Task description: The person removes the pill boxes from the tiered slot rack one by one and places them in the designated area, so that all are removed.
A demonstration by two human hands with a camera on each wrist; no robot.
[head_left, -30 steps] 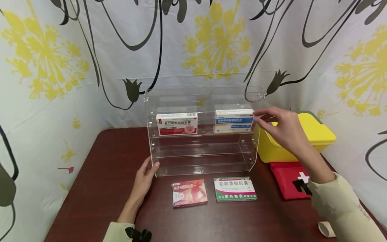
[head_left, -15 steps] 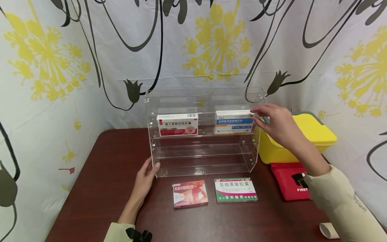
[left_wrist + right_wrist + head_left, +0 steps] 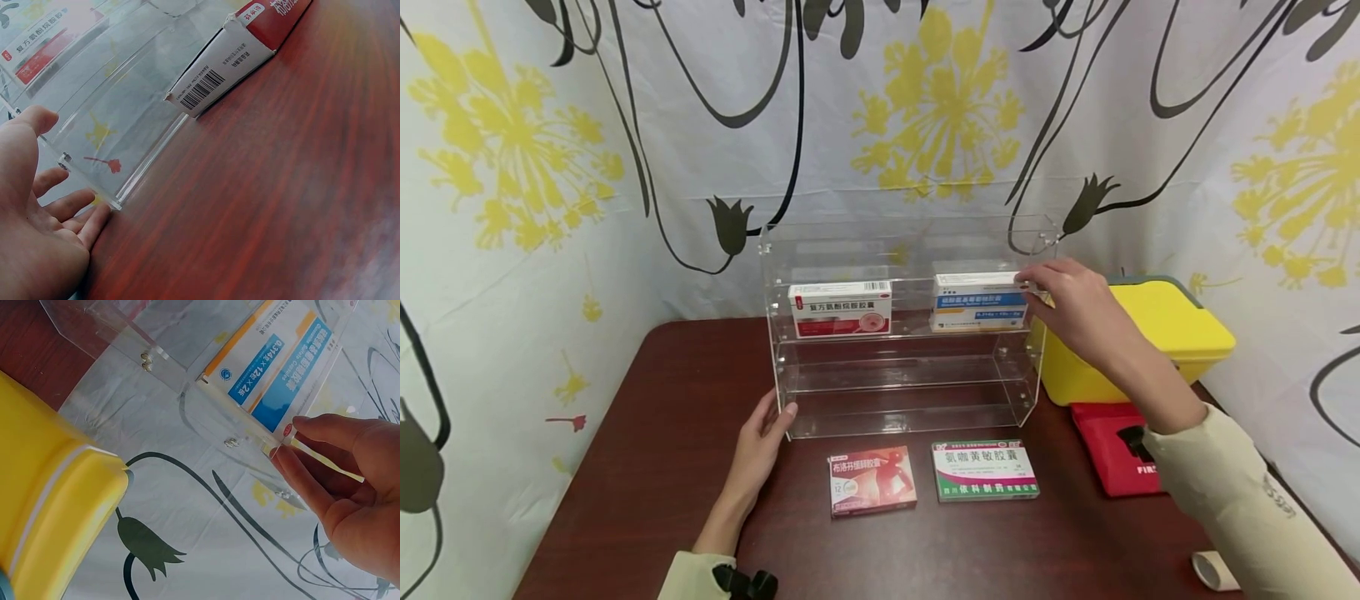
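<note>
A clear acrylic display rack [image 3: 895, 421] stands on the table, its upper shelf bearing two medicine boxes. My left hand [image 3: 757, 440] holds the rack's lower left side panel, thumb inside and fingers outside; the left wrist view shows this hand [image 3: 44, 219] around the panel's edge. At the upper right, my right hand [image 3: 1078, 308] pinches the end of a blue-and-white medicine box [image 3: 977, 304]. In the right wrist view the thumb lies on that box's [image 3: 275, 369] front corner, with fingers at its end. The red-and-white medicine box [image 3: 840, 310] leans on the same shelf, to the left.
Before the rack lie a red ibuprofen box [image 3: 872, 482] and a green-and-white medicine box [image 3: 985, 471]. Right of it are a yellow case [image 3: 1172, 325], a red first-aid pouch [image 3: 1112, 450] and a beige roll [image 3: 1213, 571]. A patterned curtain [image 3: 880, 125] hangs close behind.
My right hand has moved slightly left, its fingers now closer around the end of the blue-and-white box. My left hand keeps its place on the rack.
</note>
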